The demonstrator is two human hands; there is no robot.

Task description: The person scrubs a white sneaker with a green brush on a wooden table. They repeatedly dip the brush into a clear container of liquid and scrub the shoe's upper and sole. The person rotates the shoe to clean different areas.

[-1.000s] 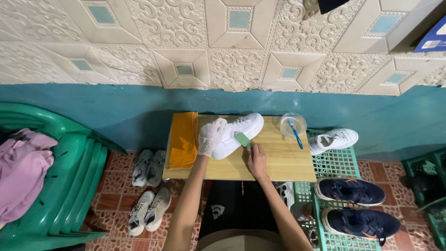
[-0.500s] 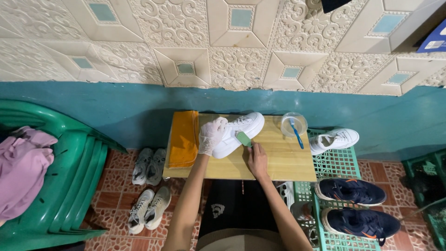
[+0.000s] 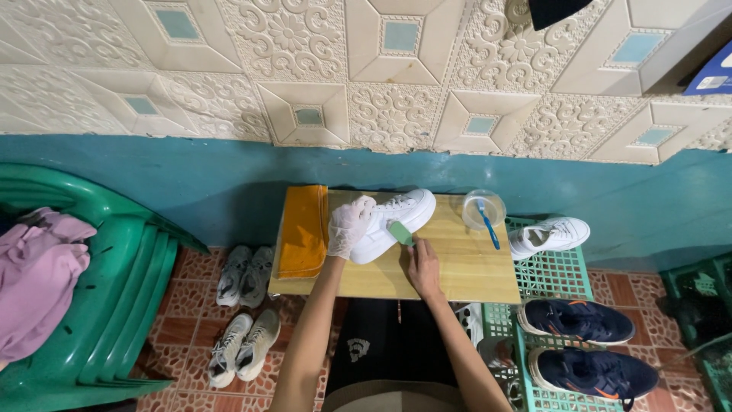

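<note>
While the white sneaker [image 3: 393,221] lies on the wooden desk [image 3: 465,267], its long axis runs diagonally, heel end low-left toward the person, toe end up-right toward the wall. Left hand [image 3: 347,226], in a thin pale glove, is clamped over the heel and collar end, fingers wrapped around it, grip closed on the shoe. Right hand [image 3: 423,263], bare, sits just right of and below the shoe's midsection, fingers pinching a small green brush [image 3: 399,231] whose head touches the sidewall of the sole. So shoe lies up-left of the right grip, and the brush meets its near long side roughly mid-length; left hand is the nearer one to the heel, right to the toe half. Orange cloth [image 3: 303,229] lies folded on the desk's left edge, beside the gloved hand. Clear bowl [image 3: 483,207] with a blue toothbrush [image 3: 487,223] sits at the far right corner, apart from both hands. Second white sneaker [image 3: 549,235] rests on a green crate [image 3: 553,275] right of the desk.
</note>
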